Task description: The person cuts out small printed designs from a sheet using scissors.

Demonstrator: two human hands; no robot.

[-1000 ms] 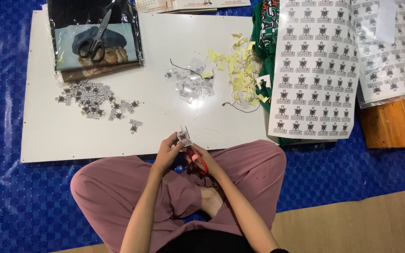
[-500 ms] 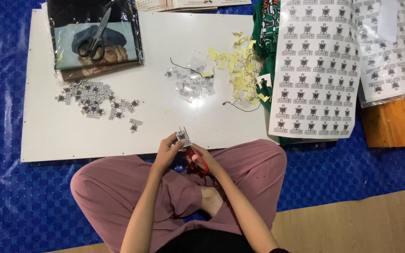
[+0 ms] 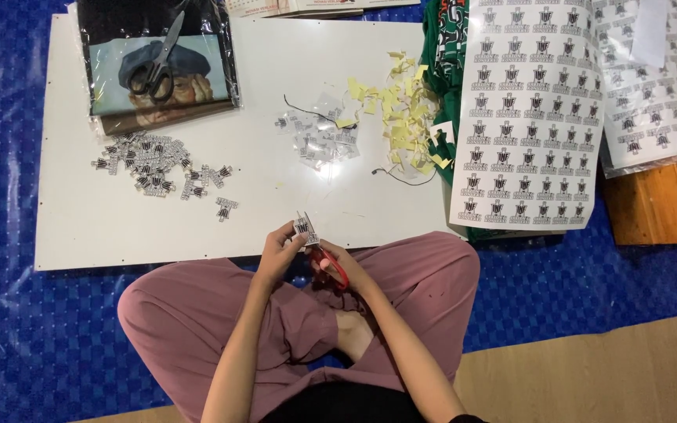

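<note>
I sit cross-legged at the near edge of a low white board (image 3: 80, 235). My left hand (image 3: 280, 252) pinches a small black-and-white sticker piece (image 3: 305, 229) above my lap. My right hand (image 3: 341, 266) grips small red-handled scissors (image 3: 331, 264), their blades at the sticker. A pile of cut-out stickers (image 3: 154, 167) lies on the board's left part. A printed sticker sheet (image 3: 530, 110) lies at the board's right edge.
Black scissors (image 3: 157, 64) rest on a bagged picture garment (image 3: 158, 66) at the back left. Yellow paper scraps (image 3: 401, 106) and clear backing bits (image 3: 319, 137) lie mid-board. A second sticker sheet (image 3: 652, 86), green fabric (image 3: 440, 47) and a wooden box (image 3: 652, 205) are on the right. Blue tarp (image 3: 33, 337) covers the floor.
My hands have shifted only slightly over my lap; the sticker piece has turned a little between my fingers. Everything on the board has stayed in place.
</note>
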